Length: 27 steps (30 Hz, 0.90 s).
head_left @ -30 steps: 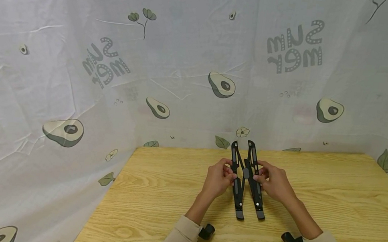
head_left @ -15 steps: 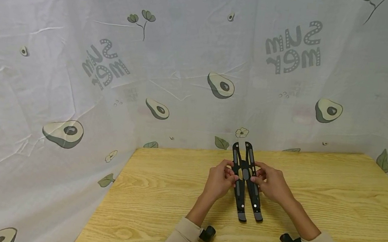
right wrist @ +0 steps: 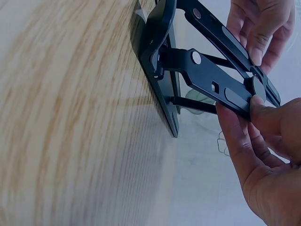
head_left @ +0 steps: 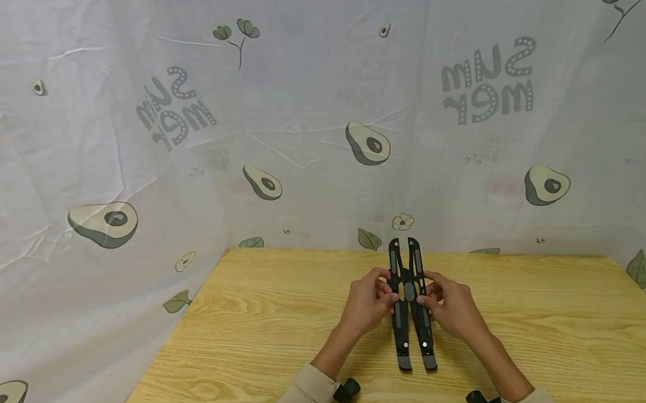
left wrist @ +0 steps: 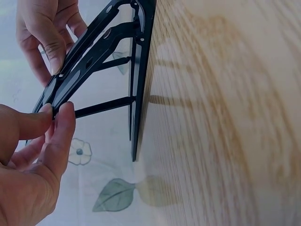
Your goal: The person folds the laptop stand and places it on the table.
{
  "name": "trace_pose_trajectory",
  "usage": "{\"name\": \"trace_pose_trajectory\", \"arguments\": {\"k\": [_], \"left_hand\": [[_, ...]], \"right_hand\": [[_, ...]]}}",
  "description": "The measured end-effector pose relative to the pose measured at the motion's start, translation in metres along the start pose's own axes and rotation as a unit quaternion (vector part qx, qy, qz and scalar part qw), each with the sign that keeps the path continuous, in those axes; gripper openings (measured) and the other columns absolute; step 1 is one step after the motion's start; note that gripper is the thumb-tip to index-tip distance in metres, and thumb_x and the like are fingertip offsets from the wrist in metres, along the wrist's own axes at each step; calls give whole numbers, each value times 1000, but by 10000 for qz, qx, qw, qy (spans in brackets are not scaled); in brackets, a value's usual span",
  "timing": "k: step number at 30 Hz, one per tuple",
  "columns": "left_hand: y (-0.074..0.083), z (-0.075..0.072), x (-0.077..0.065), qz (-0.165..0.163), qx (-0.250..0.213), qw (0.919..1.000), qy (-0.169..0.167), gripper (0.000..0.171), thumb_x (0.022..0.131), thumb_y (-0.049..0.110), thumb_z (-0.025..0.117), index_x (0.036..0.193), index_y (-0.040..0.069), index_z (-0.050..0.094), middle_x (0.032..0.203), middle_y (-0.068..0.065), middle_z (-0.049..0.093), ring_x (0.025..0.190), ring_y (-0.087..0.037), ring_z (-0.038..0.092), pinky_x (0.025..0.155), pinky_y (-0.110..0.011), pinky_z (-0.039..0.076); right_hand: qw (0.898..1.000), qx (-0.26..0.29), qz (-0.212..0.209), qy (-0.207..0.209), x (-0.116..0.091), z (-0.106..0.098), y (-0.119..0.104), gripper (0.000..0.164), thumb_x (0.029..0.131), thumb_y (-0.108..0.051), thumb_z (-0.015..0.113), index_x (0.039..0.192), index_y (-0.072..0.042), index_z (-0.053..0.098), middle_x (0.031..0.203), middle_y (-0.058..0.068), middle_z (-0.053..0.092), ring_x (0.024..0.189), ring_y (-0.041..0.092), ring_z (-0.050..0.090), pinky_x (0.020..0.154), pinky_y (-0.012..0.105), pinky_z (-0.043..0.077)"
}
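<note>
A black folding laptop stand (head_left: 409,291) with grey pads stands on the table, its two long side bars drawn close together about a central hub. My left hand (head_left: 367,304) pinches the left bar near its middle between thumb and fingers. On the opposite bar, my right hand (head_left: 456,307) has the same kind of pinch, thumb on top beside the hub. Seen from the left wrist, the upper bars (left wrist: 75,82) slope up from a base lying along the wood, with thin struts between. In the right wrist view, hooked ends (right wrist: 162,23) show at the low side.
The wooden table (head_left: 259,328) reaches out on both sides of the stand. Behind and to the left hangs a pale cloth (head_left: 314,79) printed with avocados and leaves. Black wrist cameras (head_left: 347,391) sit at both beige sleeves (head_left: 298,400).
Both hands have brought the stand's two side bars closer together, narrowing it around the hub. Over the last half second the stand and hands have barely moved.
</note>
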<state>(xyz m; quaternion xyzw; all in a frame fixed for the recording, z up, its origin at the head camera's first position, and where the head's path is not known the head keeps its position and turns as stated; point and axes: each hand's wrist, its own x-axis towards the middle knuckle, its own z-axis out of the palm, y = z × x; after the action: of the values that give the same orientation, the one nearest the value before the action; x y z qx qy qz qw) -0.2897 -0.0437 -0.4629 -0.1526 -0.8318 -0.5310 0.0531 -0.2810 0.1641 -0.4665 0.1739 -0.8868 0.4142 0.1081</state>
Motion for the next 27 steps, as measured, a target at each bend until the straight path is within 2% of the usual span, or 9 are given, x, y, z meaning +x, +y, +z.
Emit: {"name": "trace_pose_trajectory", "arguments": {"k": [27], "left_hand": [[2,7,-1,180,124,9997,58,36,96,-6,76,130,-2,65,90,-11,72,68,-3,68,60,-19,61]], "right_hand": [[9996,255,23,-70,0,5,-3,52,100,1,71,148,12,54,96,14,73,80,20,74,57,22,58]]}}
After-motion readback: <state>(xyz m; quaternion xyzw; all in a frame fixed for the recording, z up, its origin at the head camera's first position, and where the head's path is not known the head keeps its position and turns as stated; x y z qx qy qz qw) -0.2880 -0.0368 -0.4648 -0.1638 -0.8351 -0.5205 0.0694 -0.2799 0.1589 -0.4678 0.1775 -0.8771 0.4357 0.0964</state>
